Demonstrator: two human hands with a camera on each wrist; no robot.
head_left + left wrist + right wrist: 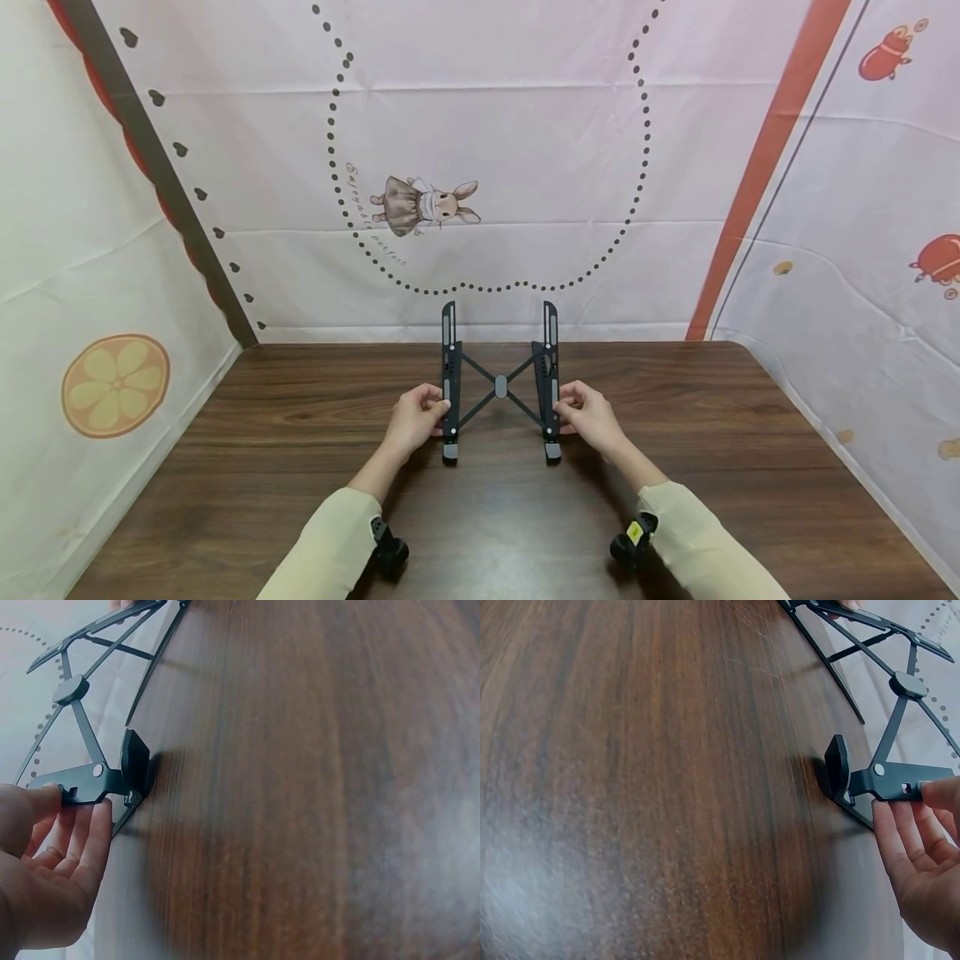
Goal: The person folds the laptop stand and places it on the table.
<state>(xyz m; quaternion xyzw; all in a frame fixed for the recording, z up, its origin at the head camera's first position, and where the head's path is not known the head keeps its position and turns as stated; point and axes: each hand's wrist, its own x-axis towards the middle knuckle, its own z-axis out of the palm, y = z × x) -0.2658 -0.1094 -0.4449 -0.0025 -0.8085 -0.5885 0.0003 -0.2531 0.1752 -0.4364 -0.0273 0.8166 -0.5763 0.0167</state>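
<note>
A dark folding laptop stand [501, 387] stands spread on the table, its two side rails joined by crossed bars with a grey hub in the middle. My left hand [417, 417] pinches the left rail, thumb on top and fingers underneath. On the other side my right hand [588, 415] pinches the right rail in the same way. The left wrist view shows the left thumb on the rail [79, 785] beside its upturned front lip. A matching grip on the rail [900, 782] appears in the right wrist view.
The brown wood-grain table [300, 450] carries the stand near its far edge. Behind it hangs a pale printed cloth [555, 167] with a rabbit figure, and similar cloth covers both sides. A small black camera [390, 550] sits on the left wrist, another camera [633, 540] on the right.
</note>
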